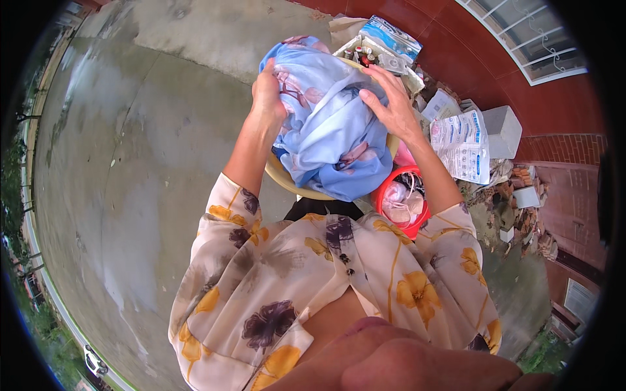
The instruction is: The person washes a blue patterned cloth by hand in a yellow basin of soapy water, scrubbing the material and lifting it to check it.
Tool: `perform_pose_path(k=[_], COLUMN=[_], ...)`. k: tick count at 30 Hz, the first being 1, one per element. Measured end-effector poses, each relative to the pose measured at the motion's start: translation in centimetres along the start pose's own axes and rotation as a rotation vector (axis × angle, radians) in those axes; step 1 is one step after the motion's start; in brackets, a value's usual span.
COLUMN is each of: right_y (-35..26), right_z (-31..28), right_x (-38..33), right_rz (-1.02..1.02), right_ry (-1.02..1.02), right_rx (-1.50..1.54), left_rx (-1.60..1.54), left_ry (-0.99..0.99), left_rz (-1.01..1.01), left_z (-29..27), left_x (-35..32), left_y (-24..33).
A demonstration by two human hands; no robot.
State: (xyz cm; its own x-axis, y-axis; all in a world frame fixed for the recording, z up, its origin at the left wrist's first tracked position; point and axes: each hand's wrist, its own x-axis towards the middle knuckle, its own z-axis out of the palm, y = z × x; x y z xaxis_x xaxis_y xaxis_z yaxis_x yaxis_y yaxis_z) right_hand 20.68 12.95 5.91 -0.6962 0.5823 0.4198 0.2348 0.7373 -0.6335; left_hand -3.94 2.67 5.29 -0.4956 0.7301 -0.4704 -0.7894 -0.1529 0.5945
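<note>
A large bundle of light blue cloth (332, 124) with pink flower prints lies heaped in a pale yellow basin (279, 174), rising above its rim. My left hand (266, 96) is closed on the far left side of the bundle, its fingertips partly hidden by the fabric. On the right side, my right hand (390, 107) rests against the cloth with thumb and fingers apart. A piece of darker blue fabric shows at the basin's left inner edge.
Right of the basin is a red plastic basket (402, 229) holding pale items. Beyond it are an open box of bottles (368, 57), a blue-and-white package (391, 36), a printed plastic bag (460, 146), a white foam box (502, 130) and rubble beside a red wall. Wet concrete (163, 163) spreads leftward.
</note>
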Motion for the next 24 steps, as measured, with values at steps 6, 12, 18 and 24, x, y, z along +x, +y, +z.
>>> perform_pose_path(k=[6, 12, 18, 24], right_y=[0.5, 2.8, 0.5, -7.2], right_z=[1.8, -1.9, -3.9, -6.2], right_x=[-4.8, -7.6, -3.3, 5.4], right_rz=[0.218, 0.448, 0.451, 0.238], right_ry=[-0.097, 0.316, 0.525, 0.360], right_rx=[0.101, 0.541, 1.070, 1.293], left_rx=[0.103, 0.438, 0.801, 1.214], left_ry=[0.097, 0.198, 0.084, -0.094], left_rz=[0.031, 0.187, 0.354, 0.573], left_z=[-0.9, -6.2, -7.1, -4.7], left_x=[3.0, 4.9, 4.0, 1.2], left_y=[-0.2, -0.3, 0.3, 3.3])
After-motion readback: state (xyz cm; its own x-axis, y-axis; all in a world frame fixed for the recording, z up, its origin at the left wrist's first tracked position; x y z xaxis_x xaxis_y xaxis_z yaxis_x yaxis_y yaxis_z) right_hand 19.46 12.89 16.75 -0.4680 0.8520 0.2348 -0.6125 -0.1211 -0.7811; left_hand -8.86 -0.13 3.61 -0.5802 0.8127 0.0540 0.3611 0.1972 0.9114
